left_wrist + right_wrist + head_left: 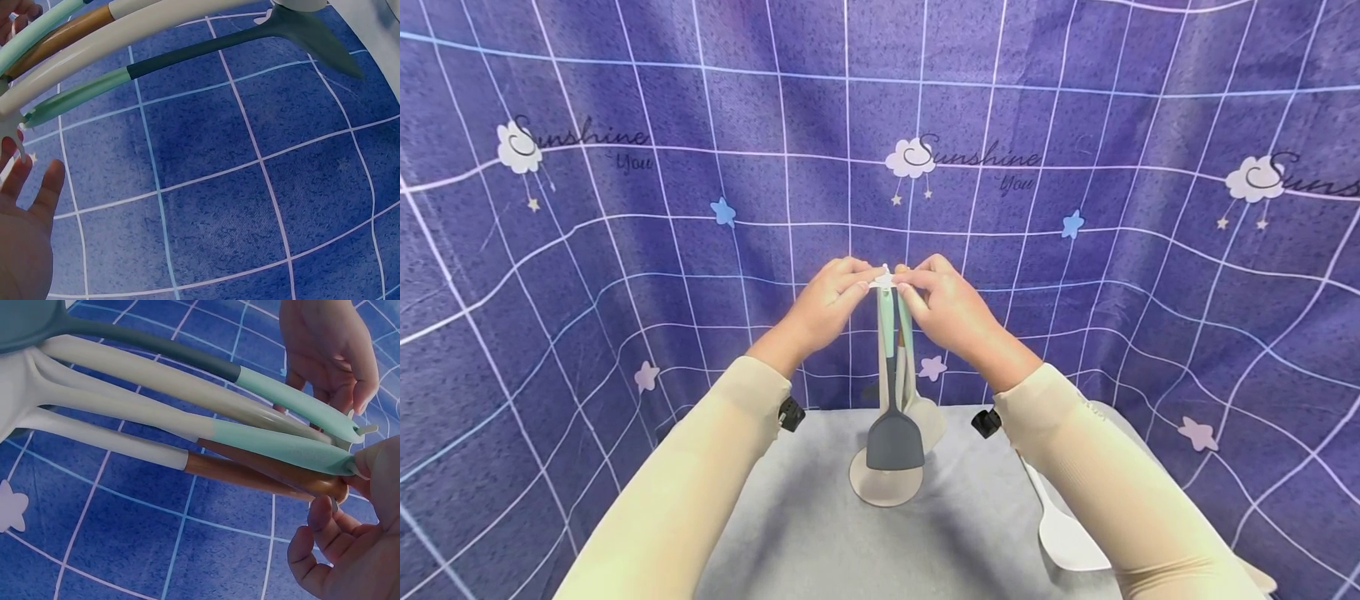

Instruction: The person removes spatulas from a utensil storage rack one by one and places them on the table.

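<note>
A white utensil stand [885, 281] rises from a round pale base [886, 493], with several kitchen utensils hanging from its top hooks. A dark grey turner [895, 442] with a mint handle hangs at the front. Behind it hangs a pale, broad-headed utensil [931, 423]. My left hand [830, 302] pinches the stand's top from the left. My right hand [951, 305] pinches the top from the right, its thumb by the mint handle [281, 445] of another utensil. Just below these fingers is a brown handle [250, 477]. The hooks are partly hidden by my fingers.
On the grey table [805, 533], a white turner [1067, 537] lies at the right, its handle partly behind my right sleeve. A pale object [1258, 577] shows beyond that sleeve, mostly hidden. A blue-purple gridded curtain [760, 183] hangs behind and along both sides.
</note>
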`<state>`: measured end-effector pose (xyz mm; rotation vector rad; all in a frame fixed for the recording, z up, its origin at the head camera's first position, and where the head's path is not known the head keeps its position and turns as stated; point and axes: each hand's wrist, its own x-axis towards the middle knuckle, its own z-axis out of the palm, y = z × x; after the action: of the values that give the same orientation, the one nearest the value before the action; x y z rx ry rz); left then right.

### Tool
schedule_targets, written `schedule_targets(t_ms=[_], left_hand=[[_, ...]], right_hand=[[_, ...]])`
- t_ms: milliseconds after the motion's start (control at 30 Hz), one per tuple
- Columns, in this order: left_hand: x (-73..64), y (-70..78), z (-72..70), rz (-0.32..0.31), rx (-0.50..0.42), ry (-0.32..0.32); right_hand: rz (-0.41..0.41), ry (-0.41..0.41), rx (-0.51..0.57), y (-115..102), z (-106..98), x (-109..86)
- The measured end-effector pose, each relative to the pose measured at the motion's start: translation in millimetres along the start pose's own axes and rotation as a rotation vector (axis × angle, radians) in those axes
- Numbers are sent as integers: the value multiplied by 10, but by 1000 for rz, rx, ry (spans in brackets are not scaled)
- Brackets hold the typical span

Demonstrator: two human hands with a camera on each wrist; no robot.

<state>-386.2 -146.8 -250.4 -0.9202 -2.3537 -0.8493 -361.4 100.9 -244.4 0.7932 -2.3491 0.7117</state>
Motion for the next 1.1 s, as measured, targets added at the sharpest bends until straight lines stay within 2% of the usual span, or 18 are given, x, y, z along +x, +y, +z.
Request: schedule_targets(t_ms=[200,300,367,467,633,700,800,1000,1100], left_hand=[[-10,-22,30,-19,-7,-10],[-22,-49,49,-30,-6,-13],[-29,-58,57,-30,-8,-11],[-33,-61,67,-29,-19,-6],[-44,-48,78,-58,-89,-8],[-46,-42,79,-67,-110,-4],[-38,-44,80,-67,-111,5],[-32,-48,64,-55,-86,10],[-34,-53,64,-51,-80,9]], right_hand=[[29,-21,5,-3,14,-32],[55,-36,72,9,31,-60],[63,-16,130,18,46,-79],[67,78,199,13,64,-129],[40,299,258,-45,74,-267],[34,335,285,-71,91,-325],[47,308,328,-96,146,-400],[143,156,363,-77,319,-511],[173,131,361,-73,388,-536]])
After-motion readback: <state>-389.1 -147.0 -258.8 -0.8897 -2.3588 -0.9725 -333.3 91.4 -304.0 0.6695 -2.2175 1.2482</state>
